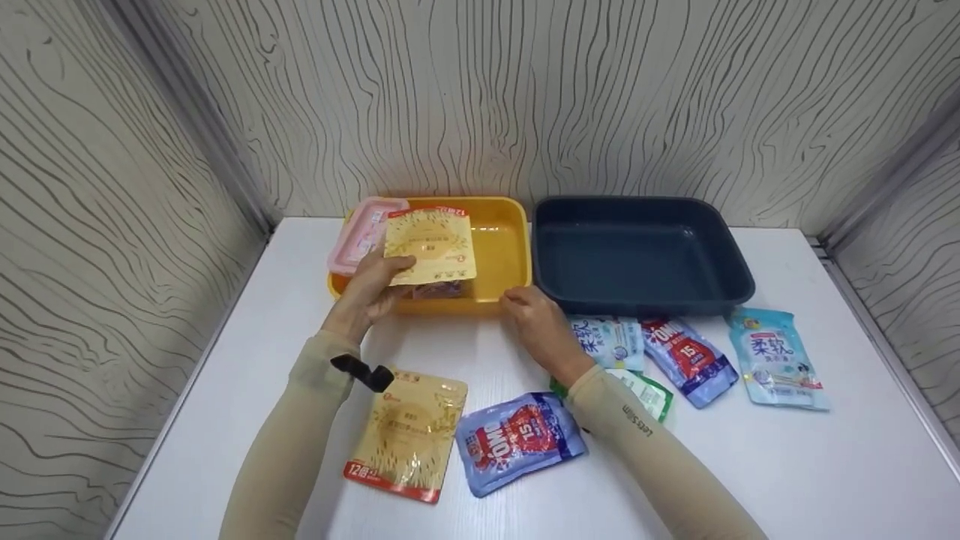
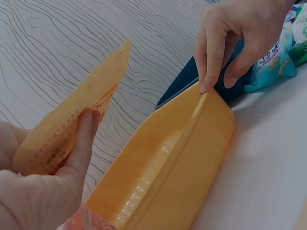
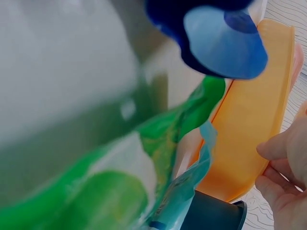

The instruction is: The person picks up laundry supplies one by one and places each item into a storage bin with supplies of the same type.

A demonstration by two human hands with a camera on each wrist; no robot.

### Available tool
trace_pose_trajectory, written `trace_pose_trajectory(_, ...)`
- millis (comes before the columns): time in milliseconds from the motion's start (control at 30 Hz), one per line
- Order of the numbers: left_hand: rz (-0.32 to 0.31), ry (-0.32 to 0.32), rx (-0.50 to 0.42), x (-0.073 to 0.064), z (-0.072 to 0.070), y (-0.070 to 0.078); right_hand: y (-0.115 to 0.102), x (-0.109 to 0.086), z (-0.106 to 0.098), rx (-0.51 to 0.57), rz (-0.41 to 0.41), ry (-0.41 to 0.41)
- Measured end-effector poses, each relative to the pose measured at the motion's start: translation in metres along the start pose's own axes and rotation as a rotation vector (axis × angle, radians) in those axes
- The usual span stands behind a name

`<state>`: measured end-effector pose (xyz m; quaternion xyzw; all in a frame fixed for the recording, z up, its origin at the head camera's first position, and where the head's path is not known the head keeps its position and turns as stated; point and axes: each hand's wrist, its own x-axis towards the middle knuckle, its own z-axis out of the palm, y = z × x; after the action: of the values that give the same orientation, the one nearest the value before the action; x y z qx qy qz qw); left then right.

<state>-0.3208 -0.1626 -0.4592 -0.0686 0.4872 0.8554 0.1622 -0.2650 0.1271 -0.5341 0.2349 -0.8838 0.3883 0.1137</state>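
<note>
My left hand (image 1: 367, 292) holds a flat yellow pouch (image 1: 429, 247) with a red edge, thumb on its face, above the left part of the yellow bin (image 1: 517, 247). In the left wrist view the same pouch (image 2: 72, 115) is tilted between thumb and fingers. At the bin's front right corner, my right hand (image 1: 541, 326) grips the rim with curled fingertips, also seen in the left wrist view. Inside the bin, a pink-lidded container (image 1: 358, 244) leans at the left end, and a dark packet (image 1: 442, 289) shows partly under the pouch.
Right of the yellow bin stands a dark blue bin (image 1: 637, 262). On the white table lie another yellow pouch (image 1: 409, 435), purple OMO pouches (image 1: 517, 442) (image 1: 690, 360), light blue pouches (image 1: 780, 360) (image 1: 611, 341) and a green-white pouch (image 1: 645, 390) partly under my right forearm. Patterned walls enclose the table.
</note>
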Motion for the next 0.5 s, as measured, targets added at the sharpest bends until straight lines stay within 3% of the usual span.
trace_pose_trajectory(333,-0.038,0.030,0.035,0.027,0.014,-0.004,0.003,0.002,-0.003,-0.212,-0.132,0.018)
trace_pose_trajectory(500,-0.043,0.071,0.029,0.033,0.014,-0.007,0.001,0.004,0.001,-0.239,-0.159,0.011)
